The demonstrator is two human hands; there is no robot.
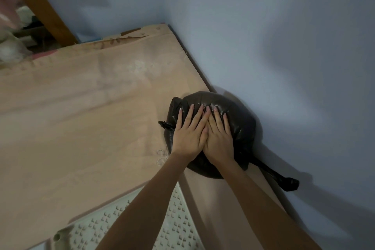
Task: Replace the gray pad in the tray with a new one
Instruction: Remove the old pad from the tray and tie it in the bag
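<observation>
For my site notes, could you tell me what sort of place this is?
Probably a room corner at home: pale blue walls, cardboard sheets over the floor, a perforated tray, and a tied black bag under both hands.

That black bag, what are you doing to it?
A person is pressing both flat hands on a tied black bag that sits on the floor against the blue wall. The left hand partly overlaps the right hand. A pale perforated tray lies nearer, under the arms.

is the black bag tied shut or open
Tied shut: the bulging black plastic bag has a knotted tail by the blue wall. Both flat hands, left and right, press it.
</observation>
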